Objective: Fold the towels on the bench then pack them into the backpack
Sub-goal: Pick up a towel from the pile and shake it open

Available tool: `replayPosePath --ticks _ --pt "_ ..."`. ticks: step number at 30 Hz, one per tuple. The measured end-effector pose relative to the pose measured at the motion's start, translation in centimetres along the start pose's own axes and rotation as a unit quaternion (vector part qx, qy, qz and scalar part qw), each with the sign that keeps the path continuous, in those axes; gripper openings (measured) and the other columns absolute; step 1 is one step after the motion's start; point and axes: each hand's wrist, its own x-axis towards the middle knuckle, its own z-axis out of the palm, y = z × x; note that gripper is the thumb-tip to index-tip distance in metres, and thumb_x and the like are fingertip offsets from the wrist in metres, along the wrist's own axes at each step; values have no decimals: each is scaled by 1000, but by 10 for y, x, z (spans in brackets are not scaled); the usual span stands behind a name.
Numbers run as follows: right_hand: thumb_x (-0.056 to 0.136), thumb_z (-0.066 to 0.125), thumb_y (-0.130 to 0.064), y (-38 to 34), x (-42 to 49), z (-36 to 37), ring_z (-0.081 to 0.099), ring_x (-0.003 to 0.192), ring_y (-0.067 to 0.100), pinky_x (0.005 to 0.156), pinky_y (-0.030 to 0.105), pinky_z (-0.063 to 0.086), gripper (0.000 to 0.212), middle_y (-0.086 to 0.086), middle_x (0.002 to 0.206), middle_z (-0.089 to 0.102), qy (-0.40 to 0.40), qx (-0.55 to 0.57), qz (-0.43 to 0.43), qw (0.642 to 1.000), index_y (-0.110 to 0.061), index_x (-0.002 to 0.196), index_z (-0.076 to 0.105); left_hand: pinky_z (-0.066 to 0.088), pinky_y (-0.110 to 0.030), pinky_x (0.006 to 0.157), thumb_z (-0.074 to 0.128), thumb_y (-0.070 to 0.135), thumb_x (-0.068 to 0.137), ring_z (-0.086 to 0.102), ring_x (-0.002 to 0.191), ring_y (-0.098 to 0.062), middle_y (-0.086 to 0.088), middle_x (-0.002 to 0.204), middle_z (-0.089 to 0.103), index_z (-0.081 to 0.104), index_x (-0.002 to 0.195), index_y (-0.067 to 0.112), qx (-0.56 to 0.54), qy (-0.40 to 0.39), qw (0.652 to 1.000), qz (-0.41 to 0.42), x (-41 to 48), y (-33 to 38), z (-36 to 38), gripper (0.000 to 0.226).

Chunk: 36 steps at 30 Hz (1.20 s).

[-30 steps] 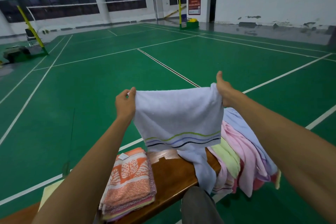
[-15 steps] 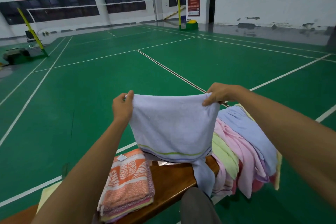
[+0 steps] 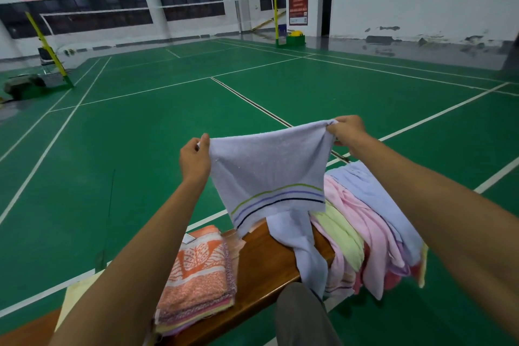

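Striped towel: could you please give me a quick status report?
Left hand and right hand each pinch a top corner. Striped towel hangs spread above the bench. Unfolded pile alongside, nothing blocking.

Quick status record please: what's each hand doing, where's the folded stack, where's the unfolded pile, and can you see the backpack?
left hand: pinches one top corner of the white striped towel
right hand: pinches the other top corner
towel state: held up, lower end trailing onto the wooden bench
folded stack: on bench, left of held towel, orange patterned towel on top
unfolded pile: draped over bench's right end
backpack: not in view
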Motion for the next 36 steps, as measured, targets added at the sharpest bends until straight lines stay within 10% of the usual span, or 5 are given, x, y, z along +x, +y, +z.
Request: replayPosePath --ticks 9,18,28,36 --pt "89 40 -3 6 -5 1 56 77 23 59 28 44 27 9 92 63 -10 2 55 998 0 103 64 20 -33 57 54 33 102 24 57 -14 3 59 28 30 61 18 14 11 1000 13 -5 -2 1 50" --pt "102 37 -8 15 9 12 47 89 27 68 31 38 13 12 102 49 9 -183 -32 982 -7 103 51 23 -32 59 58 38 98 28 59 -16 3 59 32 40 62 16 27 12 1000 -4 -1 -11 5 46" --pt "92 38 0 -14 13 14 52 84 18 64 27 41 30 6 97 60 101 46 -57 992 -11 103 64 24 -29 59 55 41 102 27 64 -12 2 69 32 50 77 13 -109 61 990 -69 4 13 18 38" --pt "88 44 -2 33 -9 -9 53 76 23 61 32 44 17 8 79 56 42 49 69 996 -6 91 60 32 -35 59 55 38 101 39 62 -18 -6 66 51 56 75 3 25 24 999 -4 -46 -24 13 44"
